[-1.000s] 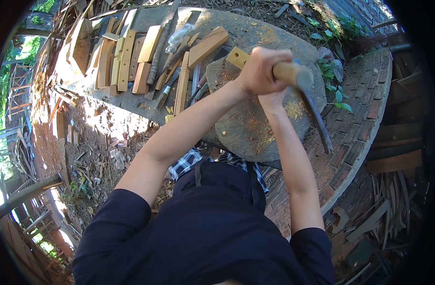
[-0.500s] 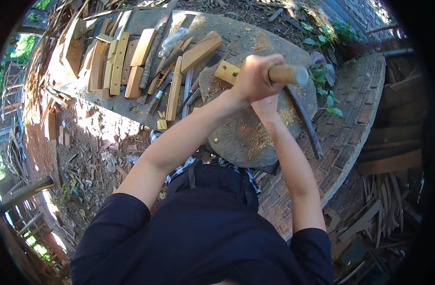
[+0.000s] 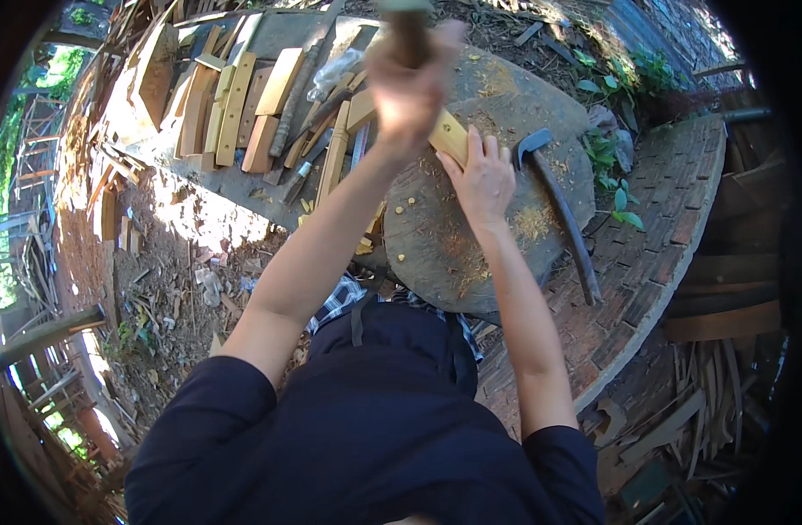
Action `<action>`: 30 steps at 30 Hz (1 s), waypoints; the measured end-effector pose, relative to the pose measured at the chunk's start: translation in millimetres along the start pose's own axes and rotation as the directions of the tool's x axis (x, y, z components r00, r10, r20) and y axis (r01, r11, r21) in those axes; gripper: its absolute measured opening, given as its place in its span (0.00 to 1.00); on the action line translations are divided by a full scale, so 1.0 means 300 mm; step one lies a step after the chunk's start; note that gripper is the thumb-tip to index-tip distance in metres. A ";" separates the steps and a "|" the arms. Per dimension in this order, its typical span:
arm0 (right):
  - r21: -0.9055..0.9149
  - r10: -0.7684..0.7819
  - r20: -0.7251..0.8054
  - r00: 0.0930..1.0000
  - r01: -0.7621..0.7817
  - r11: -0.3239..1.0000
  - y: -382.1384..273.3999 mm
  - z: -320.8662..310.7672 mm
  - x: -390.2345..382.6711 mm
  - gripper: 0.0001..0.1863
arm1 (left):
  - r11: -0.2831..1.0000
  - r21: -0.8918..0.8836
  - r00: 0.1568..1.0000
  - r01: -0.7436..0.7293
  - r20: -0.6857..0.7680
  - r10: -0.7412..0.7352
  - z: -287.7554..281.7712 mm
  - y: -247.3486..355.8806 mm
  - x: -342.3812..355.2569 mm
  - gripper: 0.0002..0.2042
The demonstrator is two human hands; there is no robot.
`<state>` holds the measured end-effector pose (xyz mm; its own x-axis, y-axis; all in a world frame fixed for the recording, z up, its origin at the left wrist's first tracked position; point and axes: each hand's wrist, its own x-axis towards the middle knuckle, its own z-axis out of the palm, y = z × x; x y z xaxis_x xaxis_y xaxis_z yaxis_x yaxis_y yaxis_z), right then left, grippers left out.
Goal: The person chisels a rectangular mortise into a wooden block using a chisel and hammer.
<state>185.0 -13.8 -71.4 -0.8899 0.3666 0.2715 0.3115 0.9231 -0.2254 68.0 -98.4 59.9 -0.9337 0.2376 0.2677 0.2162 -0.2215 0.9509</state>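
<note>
Far left: scrap wood and sticks on bare dirt, green leaves at the rim. Next, a grey board [image 3: 243,188] on the ground carrying cut wood slats [image 3: 234,105], pale yellow to orange-brown, laid roughly side by side; a few thin dark tools [image 3: 300,171] lie w/ them, too small to tell apart.

Center: left hand [image 3: 409,87] raised high, blurred, fist closed around a dark wooden handle [image 3: 408,35] that runs up out of view; tool head not visible. Left forearm crosses over the slats and the stump's near-left edge.

Just right of that: wood block [image 3: 449,136], the piece being worked. Pale yellow, smooth-faced, squared, short plank shape, lying tilted on the top of the round stump [image 3: 436,254], toward its far side. Its left end is hidden behind the left wrist. Right hand [image 3: 481,179] grips it from the near side, fingers [image 3: 479,144] spread over the block's right end, palm down, pressing it onto the stump. Stump top is grey, weathered, dusted w/ yellow chips and shavings [image 3: 532,223].

Right of the hand: a hatchet-like tool [image 3: 558,201], dark head, long curved dark handle, lying on the stump's right part, handle end reaching over the brick paving [image 3: 672,227]. Not touching the hand, near it.

Further right: curved brick edge, small green plants [image 3: 615,184] between stump and bricks, then planks and split wood strips [image 3: 707,394] at lower right.

Bottom: person's dark-blue top, plaid cloth at waist.
</note>
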 end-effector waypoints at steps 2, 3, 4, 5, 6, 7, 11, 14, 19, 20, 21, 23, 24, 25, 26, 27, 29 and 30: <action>0.062 0.132 0.002 0.991 -0.132 0.989 -0.046 -0.006 -0.026 0.34 | 0.969 -0.242 0.991 -0.057 -0.129 0.027 -0.058 -0.024 0.017 0.16; 0.075 0.147 -0.032 0.989 -0.144 0.987 -0.066 -0.020 -0.049 0.34 | 0.970 -0.236 0.992 -0.050 -0.121 0.022 -0.074 -0.034 0.016 0.16; 0.082 0.165 -0.065 0.984 -0.160 0.984 -0.070 -0.035 -0.070 0.35 | 0.954 -0.289 0.986 -0.081 -0.161 0.035 -0.072 -0.025 0.014 0.16; 0.082 0.177 -0.060 0.982 -0.172 0.982 -0.063 -0.039 -0.084 0.35 | 0.934 -0.339 0.978 -0.113 -0.203 0.045 -0.067 -0.022 0.008 0.16; 0.128 0.158 -0.009 0.987 -0.155 0.979 -0.052 -0.043 -0.099 0.36 | 0.936 -0.338 0.980 -0.101 -0.193 0.036 -0.061 -0.030 0.004 0.16; 0.176 0.133 0.037 0.990 -0.138 0.975 -0.046 -0.048 -0.105 0.37 | 0.931 -0.351 0.981 -0.103 -0.189 0.038 -0.054 -0.042 0.010 0.16; 0.197 0.131 0.042 0.991 -0.136 0.971 -0.043 -0.052 -0.106 0.36 | 0.924 -0.378 0.989 -0.066 -0.148 0.010 -0.013 -0.087 0.027 0.17; 0.194 0.122 0.015 0.992 -0.123 0.973 -0.050 -0.042 -0.112 0.35 | 0.974 -0.225 0.982 0.035 -0.174 -0.076 0.010 -0.135 0.058 0.16; 0.164 0.145 -0.004 0.989 -0.142 0.976 -0.054 -0.036 -0.126 0.36 | 0.965 -0.254 0.996 0.058 -0.043 -0.072 0.041 -0.168 0.076 0.17; 0.166 0.147 -0.002 0.989 -0.144 0.975 -0.053 -0.037 -0.126 0.36 | 0.965 -0.252 0.995 0.079 -0.032 -0.090 0.042 -0.172 0.081 0.16; 0.181 0.143 0.002 0.990 -0.141 0.973 -0.051 -0.038 -0.124 0.37 | 0.965 -0.249 0.995 0.081 -0.031 -0.091 0.043 -0.176 0.083 0.16; 0.196 0.142 0.009 0.990 -0.141 0.970 -0.047 -0.036 -0.124 0.37 | 0.983 -0.145 0.993 0.113 -0.024 -0.118 0.056 -0.171 0.090 0.16; 0.194 0.142 0.005 0.990 -0.140 0.971 -0.048 -0.034 -0.126 0.38 | 0.983 -0.143 0.992 0.116 -0.023 -0.121 0.058 -0.168 0.090 0.16; 0.191 0.143 0.000 0.990 -0.140 0.971 -0.047 -0.034 -0.127 0.38 | 0.988 -0.102 0.993 0.117 -0.006 -0.118 0.060 -0.166 0.090 0.15; 0.192 0.146 0.002 0.989 -0.143 0.971 -0.046 -0.033 -0.127 0.38 | 0.991 -0.061 0.993 0.117 0.012 -0.116 0.063 -0.165 0.088 0.15; 0.193 0.148 0.001 0.989 -0.146 0.970 -0.044 -0.034 -0.128 0.38 | 0.991 -0.060 0.993 0.120 0.015 -0.119 0.068 -0.164 0.085 0.15; 0.197 0.152 0.002 0.988 -0.149 0.969 -0.045 -0.034 -0.125 0.38 | 0.980 -0.097 0.984 0.176 0.048 -0.172 0.075 -0.169 0.079 0.13; 0.201 0.152 0.007 0.988 -0.150 0.968 -0.045 -0.035 -0.124 0.38 | 0.979 -0.095 0.983 0.179 0.049 -0.175 0.076 -0.176 0.077 0.13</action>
<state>217.4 -38.9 -68.7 -0.8346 0.5018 0.2274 0.3683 0.8151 -0.4471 41.4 -59.7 19.4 -0.9419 0.3190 0.1049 0.0179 -0.2643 0.9643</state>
